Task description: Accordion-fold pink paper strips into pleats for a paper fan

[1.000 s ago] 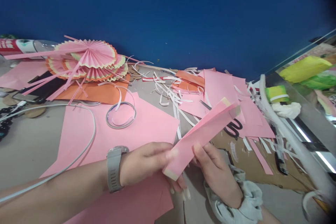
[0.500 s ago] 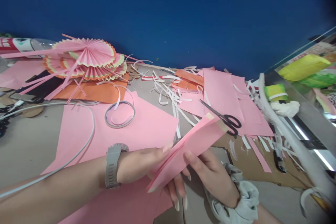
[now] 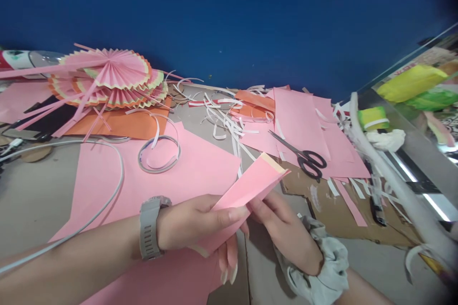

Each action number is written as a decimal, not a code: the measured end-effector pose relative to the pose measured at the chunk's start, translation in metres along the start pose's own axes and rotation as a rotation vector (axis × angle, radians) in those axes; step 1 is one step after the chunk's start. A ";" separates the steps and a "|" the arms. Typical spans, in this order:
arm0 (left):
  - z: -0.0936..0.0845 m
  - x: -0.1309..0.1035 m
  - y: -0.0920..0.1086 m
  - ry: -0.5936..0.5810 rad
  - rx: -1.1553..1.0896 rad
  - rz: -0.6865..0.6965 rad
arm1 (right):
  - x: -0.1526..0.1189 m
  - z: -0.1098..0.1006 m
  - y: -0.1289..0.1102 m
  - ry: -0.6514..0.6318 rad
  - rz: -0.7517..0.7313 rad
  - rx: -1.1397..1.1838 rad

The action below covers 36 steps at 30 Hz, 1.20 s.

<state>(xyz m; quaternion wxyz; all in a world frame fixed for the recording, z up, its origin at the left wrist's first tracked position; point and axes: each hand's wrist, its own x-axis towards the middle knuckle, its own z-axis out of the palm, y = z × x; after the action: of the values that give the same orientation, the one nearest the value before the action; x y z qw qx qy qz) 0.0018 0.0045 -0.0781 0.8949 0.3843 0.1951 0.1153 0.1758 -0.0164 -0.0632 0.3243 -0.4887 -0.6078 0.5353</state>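
Dark blue wall (image 3: pixel 229 19) stands behind the grey bench (image 3: pixel 39 205). Along its far edge, at left, are a red-and-white bottle label (image 3: pixel 16 59), unreadable, and pleated pink-and-orange paper rosettes (image 3: pixel 114 74). Well in from that edge, the left hand (image 3: pixel 189 224) pinches folded pink paper with pale-yellow ends (image 3: pixel 246 181); the right hand (image 3: pixel 286 233) holds its right side, fingers nearly closed. The step seems folding; pressing it would call for matched edges. Farther right lie black-handled metal scissors (image 3: pixel 299 153).

looking down from head height
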 end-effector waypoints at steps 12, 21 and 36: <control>0.015 -0.001 0.006 0.244 0.452 -0.068 | -0.001 -0.005 -0.001 -0.007 -0.049 0.139; 0.011 -0.002 0.012 0.065 0.147 -0.062 | -0.001 -0.004 0.002 -0.129 0.046 0.282; 0.013 -0.001 0.008 0.231 0.310 -0.066 | 0.003 -0.005 0.006 -0.143 -0.017 0.438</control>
<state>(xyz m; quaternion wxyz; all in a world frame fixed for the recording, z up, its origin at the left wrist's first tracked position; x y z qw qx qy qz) 0.0059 0.0011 -0.0638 0.8001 0.4950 0.3245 0.0976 0.1811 -0.0118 -0.0681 0.3835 -0.3624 -0.5024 0.6850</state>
